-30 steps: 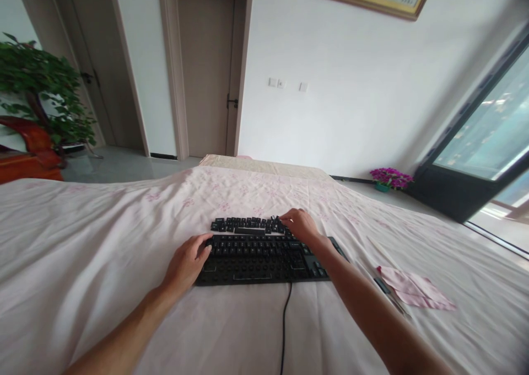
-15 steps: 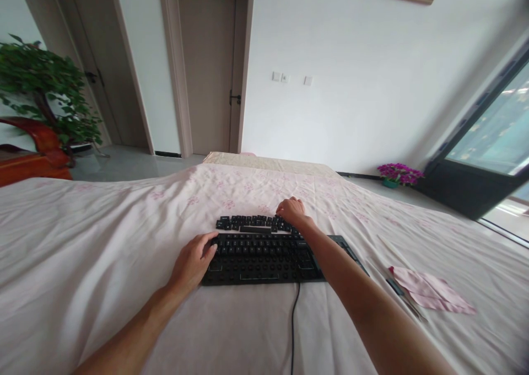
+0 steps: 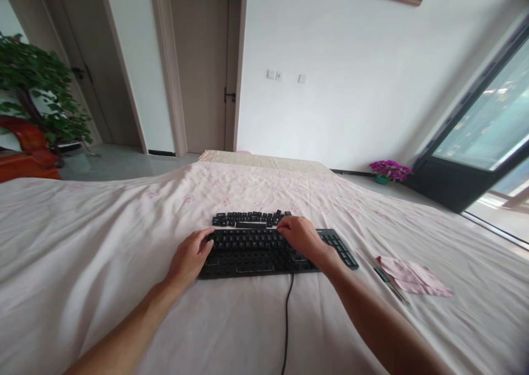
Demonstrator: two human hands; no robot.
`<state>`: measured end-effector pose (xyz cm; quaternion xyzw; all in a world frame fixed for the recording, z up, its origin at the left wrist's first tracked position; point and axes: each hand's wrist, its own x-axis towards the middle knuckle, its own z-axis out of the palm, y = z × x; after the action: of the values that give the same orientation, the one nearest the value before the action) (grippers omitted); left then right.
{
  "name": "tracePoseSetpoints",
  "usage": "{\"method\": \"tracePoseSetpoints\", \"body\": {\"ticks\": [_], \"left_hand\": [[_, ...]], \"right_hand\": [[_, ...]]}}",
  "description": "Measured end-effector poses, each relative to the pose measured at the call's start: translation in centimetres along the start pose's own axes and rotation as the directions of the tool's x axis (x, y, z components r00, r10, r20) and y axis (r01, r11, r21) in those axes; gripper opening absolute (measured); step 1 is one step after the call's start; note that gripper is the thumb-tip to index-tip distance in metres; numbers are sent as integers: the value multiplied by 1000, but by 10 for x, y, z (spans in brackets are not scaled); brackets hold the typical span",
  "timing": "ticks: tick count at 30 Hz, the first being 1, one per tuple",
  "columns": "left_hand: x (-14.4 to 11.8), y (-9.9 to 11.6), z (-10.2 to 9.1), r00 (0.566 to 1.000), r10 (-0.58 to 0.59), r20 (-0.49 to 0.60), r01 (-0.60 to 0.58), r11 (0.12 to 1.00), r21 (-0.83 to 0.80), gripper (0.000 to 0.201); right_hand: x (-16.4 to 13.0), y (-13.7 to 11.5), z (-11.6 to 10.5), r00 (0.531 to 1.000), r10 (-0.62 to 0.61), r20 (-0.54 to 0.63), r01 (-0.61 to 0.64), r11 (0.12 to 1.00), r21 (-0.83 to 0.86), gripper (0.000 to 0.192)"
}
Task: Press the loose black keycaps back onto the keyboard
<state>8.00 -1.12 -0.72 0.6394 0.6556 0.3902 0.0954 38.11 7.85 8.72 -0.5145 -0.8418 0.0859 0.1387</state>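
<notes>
A black keyboard lies on the cloth-covered surface. Its upper rows carry keycaps, while the lower rows show bare key stems. My left hand grips the keyboard's left end, with the thumb on top near the upper left corner. Behind the keyboard lies a row of loose black keycaps, including a long space bar. Over the keyboard's upper right part, my right hand is closed, fingertips pinched together close to the loose keycaps. Whatever is between those fingertips is too small or hidden to make out.
A black cable runs from the keyboard toward me. To the right lie a pink cloth and a thin tool with a dark handle. The pale floral cloth is wrinkled. Beyond stand potted flowers and a leafy plant.
My right hand has drawn back from the right end of the loose keycaps to over the keyboard. The left hand stays at the keyboard's left end. The view has shifted slightly.
</notes>
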Motion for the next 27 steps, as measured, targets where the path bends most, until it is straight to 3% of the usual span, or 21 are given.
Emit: {"method": "tracePoseSetpoints", "body": {"ticks": [5,12,17,20,27], "left_hand": [[0,-2,1,1000,14,-4,-14,1000,-1,35],[-1,-1,0,1000,18,-8,-18,1000,5,35],[-1,2,-1,1000,13,-2,-13,1000,7,36],[-2,1,0,1000,13,-2,-13,1000,3,36],[-1,0,0,1000,9,-2,-9,1000,7,35]], "right_hand": [[-32,7,11,1000,20,-15,-20,1000,-20,16],[-36,8,22,996,59,-67,-58,998,9,16],[-41,2,24,994,-4,-107,4,1000,3,18],[-44,0,25,992,-51,-119,45,997,-57,23],[-49,-6,24,994,-108,-29,95,952,-290,28]]}}
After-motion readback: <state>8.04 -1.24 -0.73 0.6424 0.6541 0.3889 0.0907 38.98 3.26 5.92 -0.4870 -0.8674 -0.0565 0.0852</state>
